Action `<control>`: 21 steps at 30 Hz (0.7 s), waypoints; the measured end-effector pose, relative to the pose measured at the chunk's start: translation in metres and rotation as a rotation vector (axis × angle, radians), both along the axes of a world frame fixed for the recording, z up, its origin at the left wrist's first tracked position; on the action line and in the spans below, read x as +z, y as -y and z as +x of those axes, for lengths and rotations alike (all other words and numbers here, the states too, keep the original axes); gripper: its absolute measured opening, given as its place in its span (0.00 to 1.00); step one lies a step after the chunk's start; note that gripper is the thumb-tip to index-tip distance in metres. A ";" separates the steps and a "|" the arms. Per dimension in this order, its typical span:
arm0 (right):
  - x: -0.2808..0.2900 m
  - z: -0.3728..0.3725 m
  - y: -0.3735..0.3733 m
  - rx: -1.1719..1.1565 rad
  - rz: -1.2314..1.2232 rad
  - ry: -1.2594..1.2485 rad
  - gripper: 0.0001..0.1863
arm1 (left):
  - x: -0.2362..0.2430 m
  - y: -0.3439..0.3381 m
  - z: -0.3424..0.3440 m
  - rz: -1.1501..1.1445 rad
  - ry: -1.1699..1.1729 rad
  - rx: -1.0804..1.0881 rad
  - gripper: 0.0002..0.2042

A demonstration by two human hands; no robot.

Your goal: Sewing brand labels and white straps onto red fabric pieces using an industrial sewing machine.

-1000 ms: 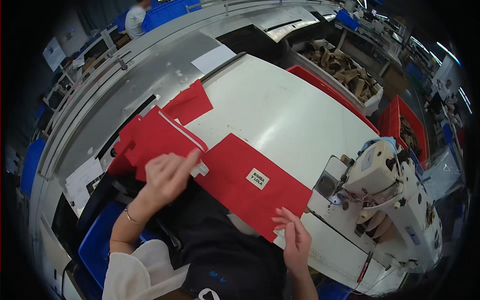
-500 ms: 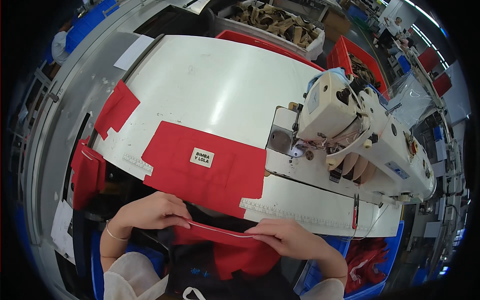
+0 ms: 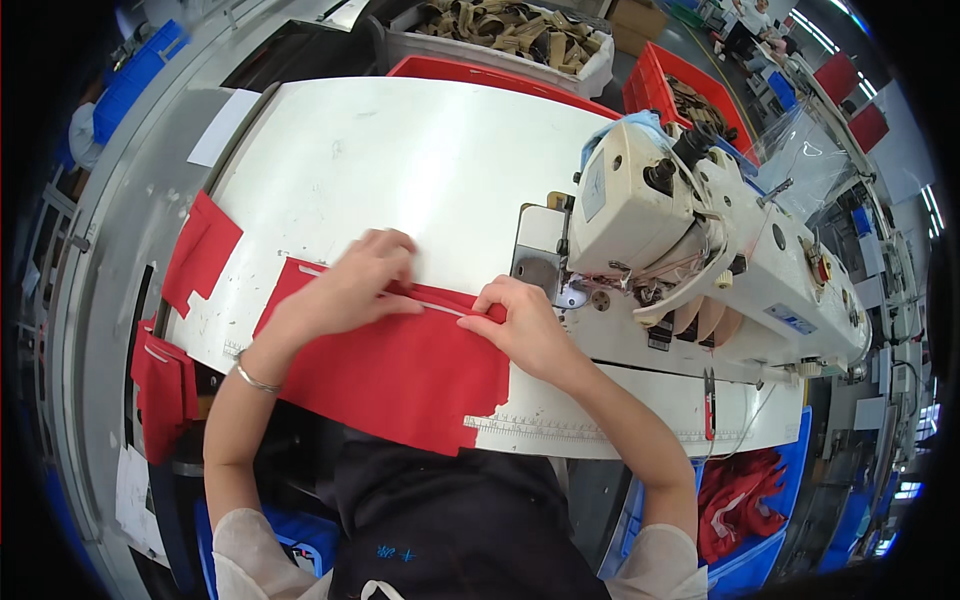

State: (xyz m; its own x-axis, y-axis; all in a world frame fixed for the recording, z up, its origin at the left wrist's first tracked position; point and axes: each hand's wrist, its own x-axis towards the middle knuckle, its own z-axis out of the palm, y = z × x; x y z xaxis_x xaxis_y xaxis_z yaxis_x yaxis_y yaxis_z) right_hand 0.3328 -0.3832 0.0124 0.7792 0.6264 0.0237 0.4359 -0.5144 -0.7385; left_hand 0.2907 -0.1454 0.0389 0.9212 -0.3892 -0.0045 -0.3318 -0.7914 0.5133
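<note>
Red cloth (image 3: 390, 375) lies on the white table, with a notched lower right corner. A white strip (image 3: 440, 308) runs along the upper edge of a red piece laid over it; the label seen earlier is hidden. My right hand (image 3: 520, 325) pinches the cloth by this strip, thumb and fingers closed. My left hand (image 3: 360, 285), partly smeared, is over the edge, its thumb along the strip and its fingers raised apart from it. To the right of my hands is a white sewing machine (image 3: 625, 215).
Small red pieces (image 3: 200, 250) rest at the table's left edge, with more red cloth (image 3: 163, 390) hanging below. Thread snips (image 3: 710, 405) lie at the right. A blue bin (image 3: 785, 500) holds red cloth. Beyond the table stand a white crate (image 3: 430, 45) and a red crate (image 3: 650, 75) of brown strips.
Both hands have moved forward from the front edge onto the table, bringing the white-edged red piece over the labelled panel. The left hand's fingers have come apart. The view has shifted.
</note>
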 end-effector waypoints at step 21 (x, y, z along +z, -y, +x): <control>-0.025 -0.018 0.064 0.133 0.340 0.153 0.11 | -0.009 0.090 0.029 -0.714 -0.450 -0.010 0.06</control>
State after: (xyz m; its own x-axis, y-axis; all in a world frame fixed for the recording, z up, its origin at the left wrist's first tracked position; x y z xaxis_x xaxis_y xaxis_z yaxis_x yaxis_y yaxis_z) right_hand 0.3145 -0.4467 -0.0127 0.6634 0.6577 0.3568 0.6003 -0.1832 -0.7785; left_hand 0.3196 -0.2352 0.0299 0.8869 -0.4462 -0.1196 0.0184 -0.2245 0.9743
